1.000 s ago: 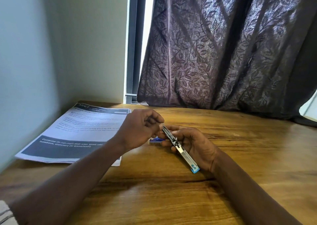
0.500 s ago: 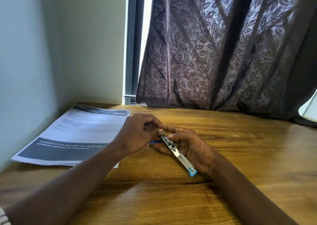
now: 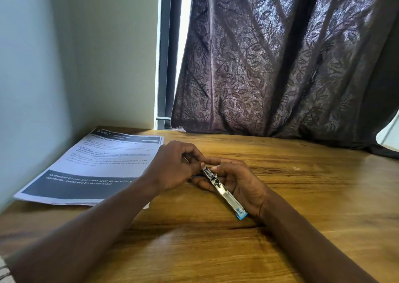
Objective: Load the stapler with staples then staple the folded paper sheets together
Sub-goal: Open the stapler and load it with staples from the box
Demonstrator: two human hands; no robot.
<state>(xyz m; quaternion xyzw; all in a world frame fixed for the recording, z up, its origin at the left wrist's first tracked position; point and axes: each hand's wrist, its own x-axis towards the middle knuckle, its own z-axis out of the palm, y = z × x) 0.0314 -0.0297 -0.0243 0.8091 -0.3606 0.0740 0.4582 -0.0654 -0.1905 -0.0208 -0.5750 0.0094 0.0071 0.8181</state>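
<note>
A small stapler (image 3: 223, 192), metal with a blue end, lies open in my right hand (image 3: 239, 181), its shiny magazine channel facing up and its blue tip pointing toward me. My left hand (image 3: 172, 166) is pinched closed at the far end of the channel, holding a thin strip of staples (image 3: 185, 158) that is mostly hidden by the fingers. The printed paper sheets (image 3: 95, 166) lie flat on the wooden desk (image 3: 216, 244) to the left, partly under my left forearm.
A pale wall runs along the left side and back corner. A dark patterned curtain (image 3: 280, 66) hangs behind the desk, reaching its far edge. A white object (image 3: 390, 133) shows at the right edge. A tiny glinting bit (image 3: 296, 168) lies on the desk.
My left hand has come down and closed against the far end of the stapler channel, hiding the blue piece seen earlier. The right hand has kept the stapler nearly still.
</note>
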